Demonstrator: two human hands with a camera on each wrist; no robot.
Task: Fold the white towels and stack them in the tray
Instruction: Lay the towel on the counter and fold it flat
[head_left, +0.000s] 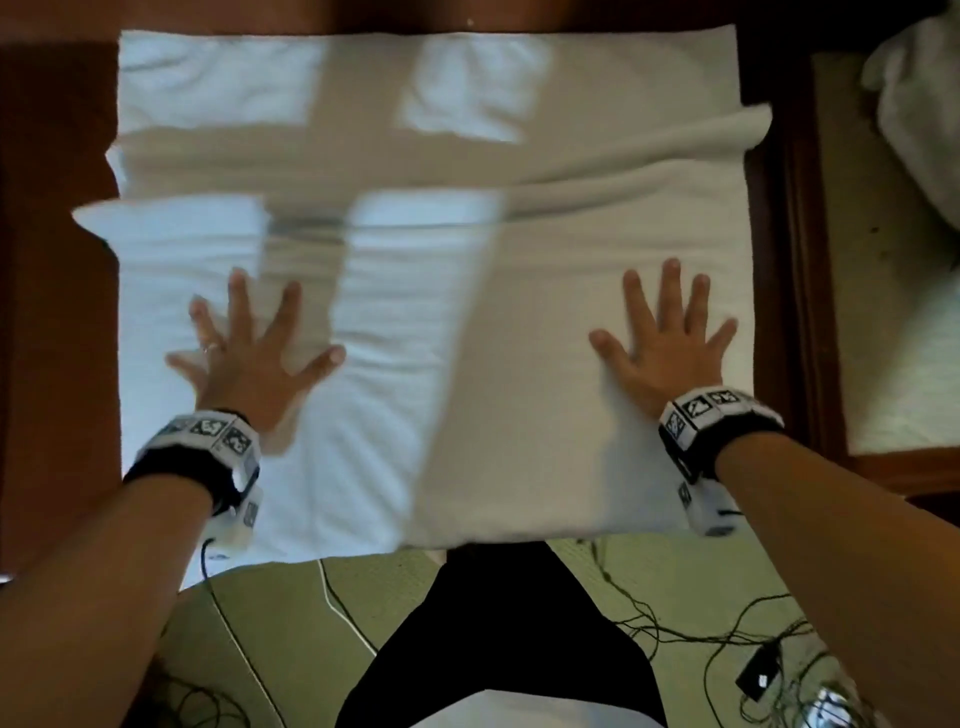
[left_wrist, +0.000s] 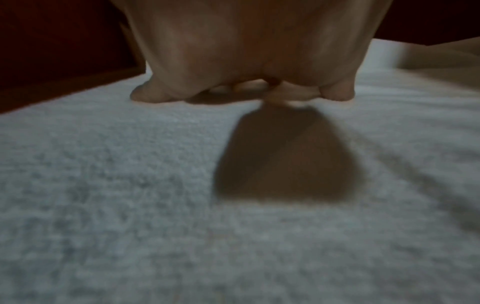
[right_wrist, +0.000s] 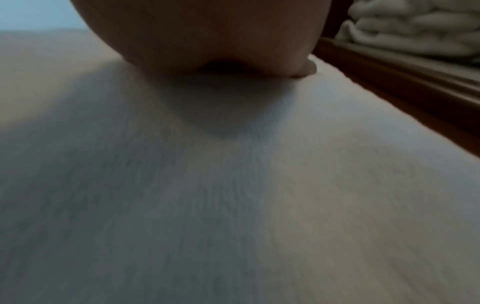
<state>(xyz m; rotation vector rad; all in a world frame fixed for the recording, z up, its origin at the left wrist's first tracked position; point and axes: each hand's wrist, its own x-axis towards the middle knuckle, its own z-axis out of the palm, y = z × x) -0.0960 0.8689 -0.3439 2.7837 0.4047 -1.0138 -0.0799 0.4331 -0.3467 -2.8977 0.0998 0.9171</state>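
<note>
A large white towel (head_left: 426, 312) lies spread over a dark wooden table, its near part folded over the far part. My left hand (head_left: 249, 343) presses flat on its left side, fingers spread. My right hand (head_left: 665, 338) presses flat on its right side, fingers spread too. The left wrist view shows the towel (left_wrist: 155, 205) under my left hand (left_wrist: 246, 72). In the right wrist view the towel (right_wrist: 233, 195) runs below my right hand (right_wrist: 207, 41). To the right stands a wooden tray (head_left: 810, 312) with white towels (head_left: 919, 119) in its far part.
The tray's wooden rim (right_wrist: 402, 82) runs close along the towel's right edge, with stacked white towels (right_wrist: 415, 26) behind it. Dark table (head_left: 52, 312) shows left of the towel. Cables and a small black box (head_left: 758, 675) lie on the green floor below.
</note>
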